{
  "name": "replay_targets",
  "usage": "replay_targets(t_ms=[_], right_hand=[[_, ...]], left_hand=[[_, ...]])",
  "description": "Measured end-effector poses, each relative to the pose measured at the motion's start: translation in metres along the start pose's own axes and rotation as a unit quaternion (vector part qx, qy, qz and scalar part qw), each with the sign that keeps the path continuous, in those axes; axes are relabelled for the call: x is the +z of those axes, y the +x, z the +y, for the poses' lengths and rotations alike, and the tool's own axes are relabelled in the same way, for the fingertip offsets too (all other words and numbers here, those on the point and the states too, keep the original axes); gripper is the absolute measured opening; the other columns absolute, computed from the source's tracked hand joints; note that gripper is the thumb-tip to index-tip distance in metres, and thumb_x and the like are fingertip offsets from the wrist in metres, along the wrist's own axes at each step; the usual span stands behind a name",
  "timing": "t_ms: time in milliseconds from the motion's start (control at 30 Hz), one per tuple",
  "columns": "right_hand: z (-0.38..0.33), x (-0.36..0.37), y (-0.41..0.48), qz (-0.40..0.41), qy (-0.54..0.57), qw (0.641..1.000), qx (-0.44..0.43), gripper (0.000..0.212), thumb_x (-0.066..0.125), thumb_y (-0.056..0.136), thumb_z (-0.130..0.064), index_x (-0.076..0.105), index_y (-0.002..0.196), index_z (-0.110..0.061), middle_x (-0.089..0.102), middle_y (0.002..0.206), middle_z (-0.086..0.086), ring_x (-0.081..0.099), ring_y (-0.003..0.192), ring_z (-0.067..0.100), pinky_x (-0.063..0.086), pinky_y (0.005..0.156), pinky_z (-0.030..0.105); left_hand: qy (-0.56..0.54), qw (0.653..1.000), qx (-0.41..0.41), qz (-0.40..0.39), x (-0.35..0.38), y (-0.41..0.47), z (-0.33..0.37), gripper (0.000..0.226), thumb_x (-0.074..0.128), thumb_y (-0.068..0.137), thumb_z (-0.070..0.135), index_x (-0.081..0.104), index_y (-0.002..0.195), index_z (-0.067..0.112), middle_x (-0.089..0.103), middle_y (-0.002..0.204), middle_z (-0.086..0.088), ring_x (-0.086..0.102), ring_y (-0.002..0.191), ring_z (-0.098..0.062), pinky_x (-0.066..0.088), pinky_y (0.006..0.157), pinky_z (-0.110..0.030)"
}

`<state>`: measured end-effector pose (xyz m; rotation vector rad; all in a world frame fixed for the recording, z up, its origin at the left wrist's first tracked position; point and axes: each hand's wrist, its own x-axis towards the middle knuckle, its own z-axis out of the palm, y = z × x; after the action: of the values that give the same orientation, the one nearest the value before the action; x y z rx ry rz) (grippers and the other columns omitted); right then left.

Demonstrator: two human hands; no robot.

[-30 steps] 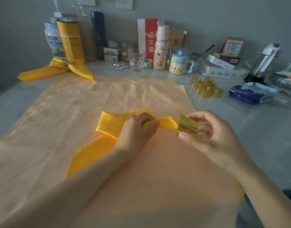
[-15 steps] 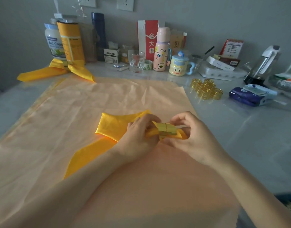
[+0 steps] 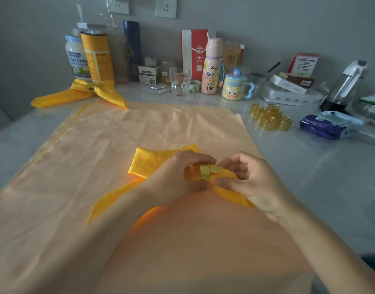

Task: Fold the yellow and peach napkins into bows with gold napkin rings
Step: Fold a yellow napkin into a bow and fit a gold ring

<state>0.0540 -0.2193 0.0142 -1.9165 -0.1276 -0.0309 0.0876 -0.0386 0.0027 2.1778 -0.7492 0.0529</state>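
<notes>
On the pale peach cloth napkin (image 3: 161,128) spread over the grey worktop (image 3: 314,179), the left hand (image 3: 178,177) has a tight grip on the glossy yellow satin napkin (image 3: 149,164) at its gathered waist, and the right hand (image 3: 252,179) pinches the flat gold metal napkin ring (image 3: 206,172) round it. If either grip slackens, the slippery folds could spring out. The heap of spare gold rings (image 3: 269,119) and the finished yellow bow (image 3: 93,93) lie well out of the way.
</notes>
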Motion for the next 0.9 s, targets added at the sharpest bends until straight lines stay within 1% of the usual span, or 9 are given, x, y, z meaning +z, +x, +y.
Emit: replay_targets(t_ms=[100, 233, 400, 500, 567, 667, 733, 833, 900], right_hand=[[-0.001, -0.005, -0.001, -0.014, 0.018, 1.000, 0.015, 0.025, 0.075, 0.073, -0.002, 0.065, 0.087, -0.020, 0.067, 0.083, -0.003, 0.062, 0.071, 0.004, 0.049, 0.060, 0.015], [-0.002, -0.007, 0.000, -0.036, -0.044, 0.998, 0.037, 0.028, 0.065, 0.082, -0.001, 0.071, 0.089, -0.028, 0.068, 0.088, 0.001, 0.059, 0.074, 0.008, 0.045, 0.061, 0.017], [-0.011, 0.003, 0.001, -0.107, -0.308, 0.945, -0.024, 0.041, 0.048, 0.087, -0.001, 0.068, 0.096, -0.035, 0.051, 0.093, -0.022, 0.053, 0.088, -0.008, 0.037, 0.071, 0.002], [-0.019, 0.017, 0.004, -0.096, -0.361, 0.926, -0.061, 0.026, 0.049, 0.092, -0.022, 0.062, 0.115, -0.022, 0.047, 0.111, -0.011, 0.052, 0.107, 0.007, 0.040, 0.087, 0.015], [-0.025, 0.028, 0.006, -0.096, -0.383, 0.916, -0.070, 0.041, 0.054, 0.090, -0.040, 0.049, 0.126, -0.021, 0.049, 0.122, -0.005, 0.052, 0.112, 0.015, 0.043, 0.093, 0.030], [-0.026, 0.040, 0.010, -0.112, -0.421, 0.898, -0.067, 0.052, 0.060, 0.086, -0.045, 0.041, 0.126, -0.018, 0.054, 0.121, 0.002, 0.053, 0.113, 0.023, 0.045, 0.090, 0.039], [-0.021, 0.042, 0.014, -0.098, -0.377, 0.919, -0.060, 0.045, 0.064, 0.086, -0.036, 0.043, 0.123, -0.019, 0.059, 0.113, 0.003, 0.057, 0.105, 0.023, 0.046, 0.084, 0.035], [-0.018, 0.040, 0.017, -0.068, -0.322, 0.943, -0.046, 0.031, 0.065, 0.087, -0.028, 0.051, 0.113, -0.020, 0.062, 0.099, -0.001, 0.061, 0.087, 0.017, 0.044, 0.066, 0.025], [-0.018, 0.038, 0.018, -0.057, -0.300, 0.951, -0.048, 0.018, 0.064, 0.086, -0.026, 0.058, 0.102, -0.021, 0.064, 0.090, -0.002, 0.061, 0.077, 0.014, 0.043, 0.060, 0.021]], left_hand=[[-0.034, 0.999, -0.035, -0.021, -0.014, 0.000, -0.005, 0.045, 0.079, 0.072, 0.022, 0.058, 0.104, 0.044, 0.040, 0.107, 0.013, 0.046, 0.089, 0.009, 0.034, 0.077, 0.001], [0.002, 0.997, -0.034, -0.065, -0.027, 0.000, -0.008, 0.044, 0.077, 0.074, 0.015, 0.062, 0.112, 0.031, 0.053, 0.106, 0.013, 0.046, 0.088, 0.016, 0.036, 0.077, -0.002], [0.005, 0.993, -0.067, -0.098, -0.038, -0.001, -0.016, 0.051, 0.072, 0.078, 0.009, 0.056, 0.124, 0.025, 0.057, 0.110, 0.012, 0.052, 0.096, 0.008, 0.036, 0.080, 0.001], [0.020, 0.990, -0.074, -0.114, -0.039, 0.000, -0.017, 0.050, 0.071, 0.080, 0.011, 0.056, 0.126, 0.023, 0.059, 0.113, 0.007, 0.054, 0.099, -0.004, 0.040, 0.085, -0.010], [0.030, 0.989, -0.075, -0.124, -0.039, -0.001, -0.016, 0.048, 0.073, 0.079, 0.016, 0.058, 0.124, 0.021, 0.059, 0.104, 0.006, 0.053, 0.088, -0.004, 0.042, 0.081, -0.015], [0.047, 0.989, -0.070, -0.126, -0.038, -0.003, -0.016, 0.048, 0.077, 0.075, 0.021, 0.060, 0.120, 0.018, 0.062, 0.103, -0.006, 0.054, 0.088, -0.016, 0.043, 0.079, -0.025], [0.052, 0.990, -0.063, -0.118, -0.038, -0.003, -0.016, 0.046, 0.077, 0.074, 0.017, 0.062, 0.117, 0.016, 0.063, 0.102, -0.008, 0.054, 0.089, -0.018, 0.042, 0.076, -0.022], [0.087, 0.989, -0.048, -0.112, -0.038, -0.002, -0.024, 0.046, 0.079, 0.073, 0.024, 0.063, 0.116, 0.025, 0.063, 0.098, 0.005, 0.055, 0.088, -0.010, 0.042, 0.071, -0.019], [0.119, 0.986, -0.055, -0.105, -0.038, -0.001, -0.032, 0.051, 0.078, 0.071, 0.035, 0.060, 0.118, 0.034, 0.061, 0.104, 0.014, 0.053, 0.097, -0.005, 0.042, 0.082, -0.023]])
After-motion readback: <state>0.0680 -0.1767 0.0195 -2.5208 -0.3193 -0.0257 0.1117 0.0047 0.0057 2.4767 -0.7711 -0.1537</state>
